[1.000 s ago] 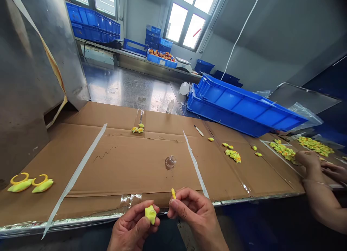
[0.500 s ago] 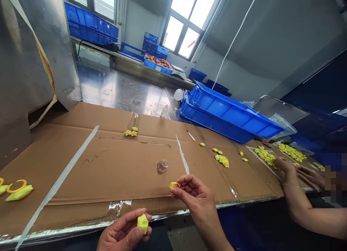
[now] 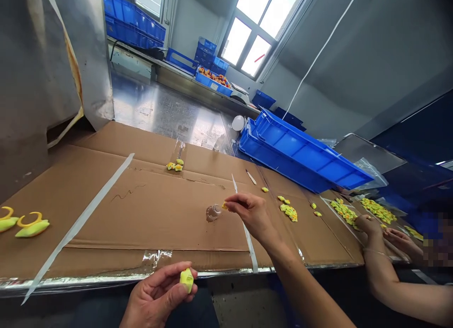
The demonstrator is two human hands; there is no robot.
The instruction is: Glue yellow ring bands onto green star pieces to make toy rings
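Observation:
My left hand (image 3: pixel 155 295) pinches a small yellow-green star-shaped piece (image 3: pixel 186 280) between thumb and fingers, just off the table's front edge. My right hand (image 3: pixel 253 217) is closed on a yellow open ring (image 3: pixel 224 205), mostly covered by the fingertips. That ring is close to the rim of a small clear cup (image 3: pixel 213 212) on the cardboard; whether they touch I cannot tell. At the far left, finished-looking star pieces (image 3: pixel 33 228) lie with yellow open rings standing on them.
Cardboard (image 3: pixel 152 224) with strips of white tape covers the table. Several star pieces (image 3: pixel 176 166) lie farther back, and a pile (image 3: pixel 289 212) lies to the right, near a white-handled tool (image 3: pixel 251 177). Blue crates (image 3: pixel 304 153) stand behind. A co-worker's hands (image 3: pixel 370 226) work at the right.
My right hand has moved forward with the ring, from near the front edge to beside the clear cup. My left hand keeps its hold on the star-shaped piece. The view has shifted slightly.

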